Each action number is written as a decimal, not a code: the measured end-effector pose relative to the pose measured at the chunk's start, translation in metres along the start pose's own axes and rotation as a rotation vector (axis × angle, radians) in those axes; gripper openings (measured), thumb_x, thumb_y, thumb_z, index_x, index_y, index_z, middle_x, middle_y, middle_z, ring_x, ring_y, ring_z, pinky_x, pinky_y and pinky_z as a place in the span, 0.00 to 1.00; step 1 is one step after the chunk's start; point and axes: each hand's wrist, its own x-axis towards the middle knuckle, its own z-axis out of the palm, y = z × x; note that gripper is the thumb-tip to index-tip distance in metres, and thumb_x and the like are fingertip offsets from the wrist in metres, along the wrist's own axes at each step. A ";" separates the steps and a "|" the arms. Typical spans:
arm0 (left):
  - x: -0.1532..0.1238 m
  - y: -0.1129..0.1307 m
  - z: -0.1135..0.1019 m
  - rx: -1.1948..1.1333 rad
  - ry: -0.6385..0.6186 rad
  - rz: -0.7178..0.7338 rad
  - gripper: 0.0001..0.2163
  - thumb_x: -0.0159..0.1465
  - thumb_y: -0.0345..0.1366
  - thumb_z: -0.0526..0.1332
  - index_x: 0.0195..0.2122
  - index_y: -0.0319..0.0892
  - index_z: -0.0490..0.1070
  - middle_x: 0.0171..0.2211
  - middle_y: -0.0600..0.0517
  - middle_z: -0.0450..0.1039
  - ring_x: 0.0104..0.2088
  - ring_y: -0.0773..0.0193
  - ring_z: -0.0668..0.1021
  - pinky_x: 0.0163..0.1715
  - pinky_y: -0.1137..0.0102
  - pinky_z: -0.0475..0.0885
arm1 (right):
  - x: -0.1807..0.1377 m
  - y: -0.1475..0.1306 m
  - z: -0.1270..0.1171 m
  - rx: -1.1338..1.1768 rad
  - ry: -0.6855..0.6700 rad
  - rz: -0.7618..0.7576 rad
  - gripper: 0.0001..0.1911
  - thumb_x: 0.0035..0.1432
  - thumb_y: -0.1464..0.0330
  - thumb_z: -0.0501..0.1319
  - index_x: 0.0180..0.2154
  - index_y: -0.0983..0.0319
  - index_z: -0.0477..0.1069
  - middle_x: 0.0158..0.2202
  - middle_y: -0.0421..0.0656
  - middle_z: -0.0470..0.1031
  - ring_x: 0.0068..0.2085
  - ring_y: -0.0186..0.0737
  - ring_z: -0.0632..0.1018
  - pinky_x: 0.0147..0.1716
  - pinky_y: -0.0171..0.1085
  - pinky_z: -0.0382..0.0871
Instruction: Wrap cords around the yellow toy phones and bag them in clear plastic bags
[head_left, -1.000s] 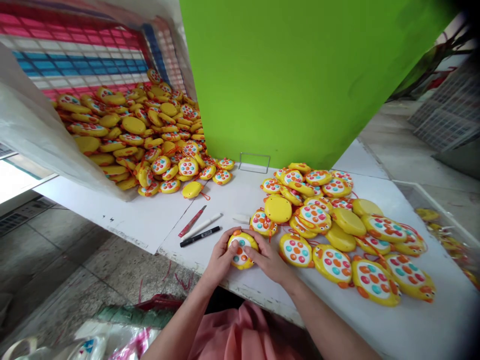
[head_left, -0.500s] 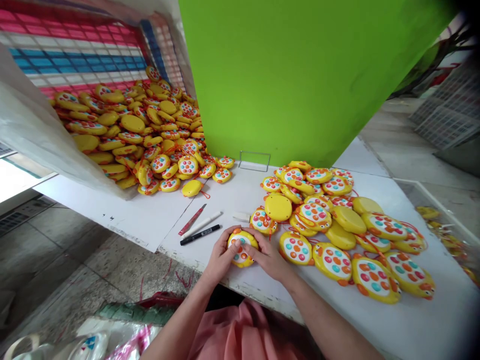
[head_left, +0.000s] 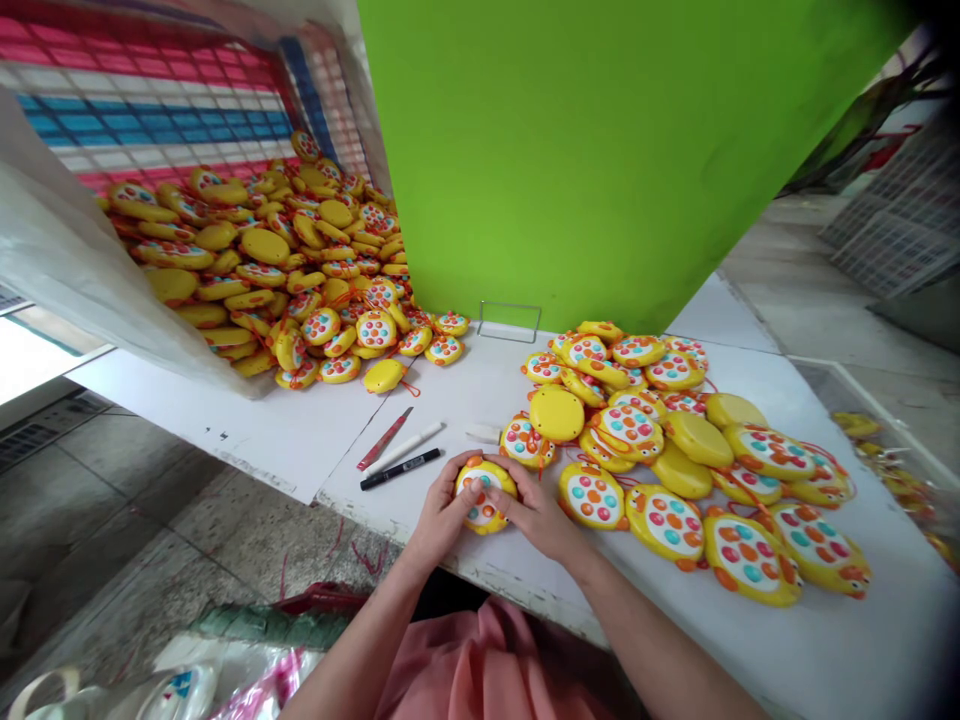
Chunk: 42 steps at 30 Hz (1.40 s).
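Between both hands is a yellow toy (head_left: 482,515) with a white face and coloured round buttons, held near the table's front edge. My left hand (head_left: 448,503) wraps its left side, thumb on the buttons. My right hand (head_left: 537,508) is closed round its right side, its thumb also on the face. To the right lie several similar animal-shaped toys (head_left: 664,527), some with red cords. A face-down toy (head_left: 556,414) shows its plain yellow back. Left of my hands are a black marker (head_left: 400,469), a white pen (head_left: 406,449) and a red cutter knife (head_left: 385,440).
A big heap of the same toys (head_left: 266,247) fills an open bag (head_left: 112,260) at the left. A green panel (head_left: 570,160) stands at the back, with a wire stand (head_left: 509,322) before it. A clear bin (head_left: 885,450) sits at the right edge.
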 end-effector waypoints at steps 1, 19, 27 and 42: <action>0.000 0.000 0.000 0.004 0.000 0.001 0.19 0.64 0.44 0.60 0.54 0.43 0.65 0.47 0.48 0.71 0.45 0.59 0.73 0.45 0.68 0.70 | 0.000 0.000 0.000 -0.002 0.003 0.001 0.26 0.61 0.60 0.59 0.59 0.54 0.60 0.56 0.44 0.68 0.53 0.44 0.72 0.52 0.43 0.69; -0.001 -0.001 -0.003 -0.018 -0.035 -0.006 0.23 0.65 0.48 0.58 0.58 0.44 0.64 0.51 0.47 0.71 0.49 0.55 0.73 0.49 0.65 0.68 | 0.000 0.000 -0.001 0.029 0.003 -0.005 0.27 0.60 0.61 0.61 0.59 0.55 0.60 0.55 0.44 0.69 0.51 0.43 0.73 0.49 0.41 0.71; 0.001 -0.004 -0.004 0.030 -0.018 0.018 0.23 0.65 0.46 0.59 0.59 0.44 0.63 0.51 0.47 0.70 0.49 0.56 0.73 0.49 0.65 0.68 | 0.000 -0.001 -0.001 0.050 0.011 0.013 0.27 0.60 0.60 0.61 0.59 0.54 0.61 0.55 0.44 0.68 0.51 0.44 0.73 0.49 0.41 0.71; 0.002 -0.005 -0.002 0.012 0.029 0.023 0.17 0.66 0.44 0.58 0.54 0.44 0.67 0.48 0.49 0.71 0.46 0.60 0.73 0.47 0.68 0.68 | 0.000 -0.001 -0.001 -0.017 0.004 0.007 0.24 0.60 0.60 0.61 0.57 0.55 0.62 0.52 0.44 0.69 0.49 0.44 0.73 0.47 0.41 0.71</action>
